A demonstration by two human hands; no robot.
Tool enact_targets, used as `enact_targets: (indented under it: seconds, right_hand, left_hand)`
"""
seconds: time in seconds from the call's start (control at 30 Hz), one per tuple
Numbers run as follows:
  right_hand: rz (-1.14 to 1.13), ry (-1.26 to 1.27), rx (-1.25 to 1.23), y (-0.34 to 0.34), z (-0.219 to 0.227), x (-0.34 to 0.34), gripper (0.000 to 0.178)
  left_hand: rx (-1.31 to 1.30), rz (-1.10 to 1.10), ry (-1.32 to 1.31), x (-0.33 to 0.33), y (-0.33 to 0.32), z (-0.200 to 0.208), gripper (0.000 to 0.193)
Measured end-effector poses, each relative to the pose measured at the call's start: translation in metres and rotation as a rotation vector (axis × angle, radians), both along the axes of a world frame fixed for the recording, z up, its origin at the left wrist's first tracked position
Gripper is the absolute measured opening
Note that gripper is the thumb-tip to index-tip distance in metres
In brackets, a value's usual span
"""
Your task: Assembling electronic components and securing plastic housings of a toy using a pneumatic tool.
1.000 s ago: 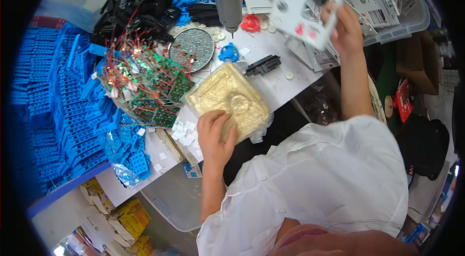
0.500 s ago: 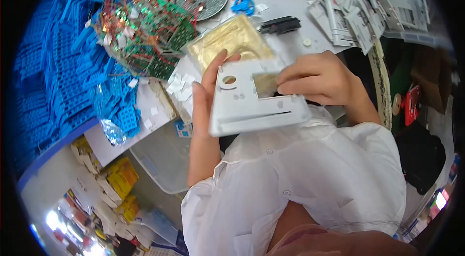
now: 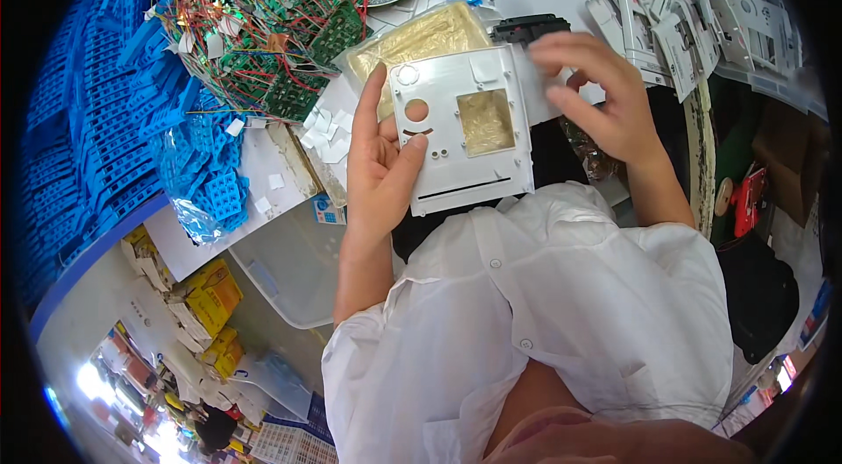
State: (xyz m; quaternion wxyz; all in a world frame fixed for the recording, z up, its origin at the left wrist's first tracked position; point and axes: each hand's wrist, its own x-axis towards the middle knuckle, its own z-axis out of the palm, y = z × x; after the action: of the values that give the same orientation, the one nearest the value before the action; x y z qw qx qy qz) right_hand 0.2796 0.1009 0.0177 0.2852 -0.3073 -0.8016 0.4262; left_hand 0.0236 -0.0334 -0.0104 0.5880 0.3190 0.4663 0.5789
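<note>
A white plastic housing panel [image 3: 447, 131] sits over the near side of the gold-coloured film-wrapped slab [image 3: 417, 39], covering part of it; gold shows through the panel's square window and its round hole. Whether the panel rests on the slab or is held just above it, I cannot tell. The left hand [image 3: 386, 170] grasps the panel by its left edge, thumb on the upper face, fingers behind. The right hand [image 3: 610, 104], to the right of the slab, is half curled with thumb and fingers parted, near the panel's right edge; its fingers blur, and I see nothing held.

Since only the left hand visibly grips, a slack thumb could let the panel's right side dip or slide toward the lap. Pressing hard near the small moulded posts could snap one. The panel's far edge might catch the slab's film and drag it. A wide sweep of the right fingers could knock the black plastic part [image 3: 531, 27] just right of the slab. On the slab's left, a careless left forearm could scatter the small white squares [image 3: 329, 135] or snag the wired circuit boards [image 3: 289, 52].
</note>
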Motion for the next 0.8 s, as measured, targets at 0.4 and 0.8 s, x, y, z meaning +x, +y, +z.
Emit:
enact_targets:
  seconds: [0.4, 0.8]
  right_hand:
    - [0.101, 0.028, -0.738, 0.003, -0.014, -0.019, 0.049]
    - [-0.681, 0.211, 0.02, 0.182, 0.001, 0.065, 0.048]
  left_hand:
    - [-0.079, -0.026, -0.047, 0.019, -0.01, 0.006, 0.081]
    - [0.026, 0.195, 0.564, -0.054, -0.003, 0.015, 0.043]
